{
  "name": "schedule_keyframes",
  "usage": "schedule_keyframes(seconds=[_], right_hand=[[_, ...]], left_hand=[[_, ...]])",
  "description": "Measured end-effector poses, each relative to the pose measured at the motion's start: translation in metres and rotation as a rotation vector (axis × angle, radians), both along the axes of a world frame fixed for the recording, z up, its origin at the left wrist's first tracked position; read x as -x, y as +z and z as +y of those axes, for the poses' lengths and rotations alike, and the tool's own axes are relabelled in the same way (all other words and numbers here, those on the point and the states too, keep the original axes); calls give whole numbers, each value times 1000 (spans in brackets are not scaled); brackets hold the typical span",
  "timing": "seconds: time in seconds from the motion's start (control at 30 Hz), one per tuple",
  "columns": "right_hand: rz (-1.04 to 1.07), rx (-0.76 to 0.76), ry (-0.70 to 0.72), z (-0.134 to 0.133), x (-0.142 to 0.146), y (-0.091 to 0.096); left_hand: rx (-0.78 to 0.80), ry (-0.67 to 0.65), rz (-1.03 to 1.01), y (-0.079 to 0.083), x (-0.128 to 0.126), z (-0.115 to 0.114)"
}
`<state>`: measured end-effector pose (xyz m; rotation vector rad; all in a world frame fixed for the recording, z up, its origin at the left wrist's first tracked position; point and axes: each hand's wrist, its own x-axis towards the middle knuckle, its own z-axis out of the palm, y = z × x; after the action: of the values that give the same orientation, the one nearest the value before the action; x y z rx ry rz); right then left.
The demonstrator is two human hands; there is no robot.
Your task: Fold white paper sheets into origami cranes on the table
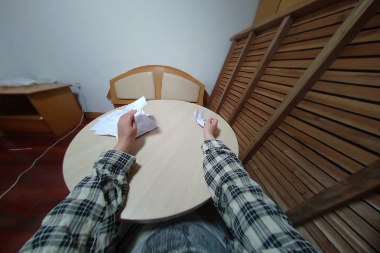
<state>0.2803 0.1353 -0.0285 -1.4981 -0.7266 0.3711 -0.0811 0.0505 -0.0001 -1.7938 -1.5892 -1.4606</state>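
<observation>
My left hand (126, 128) rests on a loose pile of white paper sheets (107, 124) at the far left of the round wooden table (166, 166); its fingers are closed on the top sheet (139, 105), whose edge lifts up. My right hand (210, 128) lies at the far right of the table, fingers curled, touching a small folded white paper figure (199, 118). Both arms wear plaid sleeves.
A padded wooden chair back (156, 85) stands behind the table. A slatted wooden frame (297, 87) leans close along the table's right side. A low wooden desk (38, 102) sits at the left wall, with a white cable (44, 152) across the dark floor.
</observation>
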Motion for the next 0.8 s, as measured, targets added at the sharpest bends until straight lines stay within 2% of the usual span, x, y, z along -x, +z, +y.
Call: schedule_keyframes(seconds=[0.2, 0.37, 0.4, 0.5, 0.6, 0.7, 0.8], right_hand=[[145, -82, 17, 2, -4, 7], [253, -138, 225, -5, 12, 20], [294, -147, 307, -8, 17, 23], [673, -131, 797, -22, 30, 31], [772, -3, 1174, -36, 39, 37], [735, 95, 1420, -46, 45, 38], [666, 97, 1451, -49, 50, 37]], left_hand=[[-64, -74, 21, 9, -13, -8], [-3, -191, 125, 13, -31, -16], [2, -219, 149, 13, -36, -18], [22, -322, 239, 11, -51, -21], [43, -440, 333, 7, -67, -24], [84, -537, 462, 1, -81, -26], [145, -631, 576, -5, -88, -28]])
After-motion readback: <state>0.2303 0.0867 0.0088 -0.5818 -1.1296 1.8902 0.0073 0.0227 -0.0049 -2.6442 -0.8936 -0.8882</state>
